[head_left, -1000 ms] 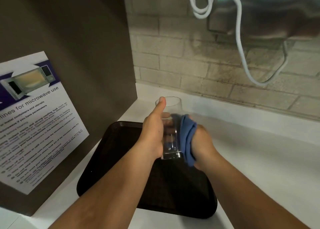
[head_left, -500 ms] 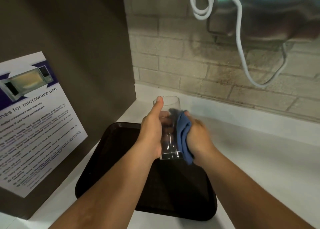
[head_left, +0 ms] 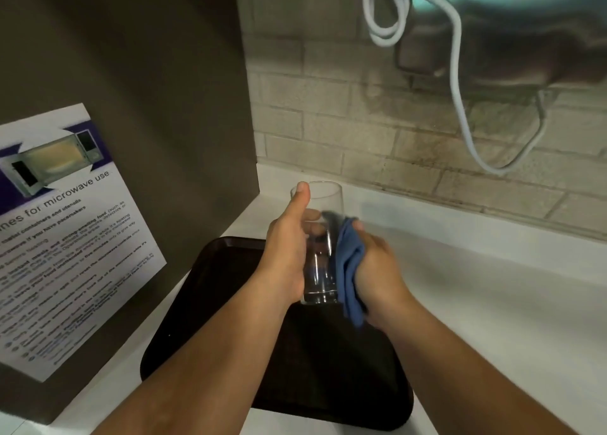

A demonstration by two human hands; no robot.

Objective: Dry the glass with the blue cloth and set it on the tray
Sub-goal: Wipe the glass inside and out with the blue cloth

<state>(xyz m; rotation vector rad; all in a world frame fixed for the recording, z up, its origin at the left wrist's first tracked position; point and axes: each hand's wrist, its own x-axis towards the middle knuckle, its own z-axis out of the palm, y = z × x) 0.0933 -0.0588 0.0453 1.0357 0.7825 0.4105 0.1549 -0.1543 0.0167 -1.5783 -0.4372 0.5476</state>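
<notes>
A tall clear glass (head_left: 322,247) is held upright in the air above the far part of a dark brown tray (head_left: 210,290). My left hand (head_left: 285,254) grips its left side, thumb up along the rim. My right hand (head_left: 377,270) presses a bunched blue cloth (head_left: 349,270) against the glass's right side. The cloth hangs a little below the base of the glass. The tray lies flat on the white counter (head_left: 492,303), partly covered by my forearms.
A dark panel (head_left: 147,106) with a microwave-use notice (head_left: 62,237) stands close on the left of the tray. A brick wall (head_left: 361,122) runs behind. A white cable (head_left: 460,89) loops down at the upper right.
My right hand has slid the blue cloth along the side of the glass, up and then back down a little. The left hand keeps the glass in about the same place.
</notes>
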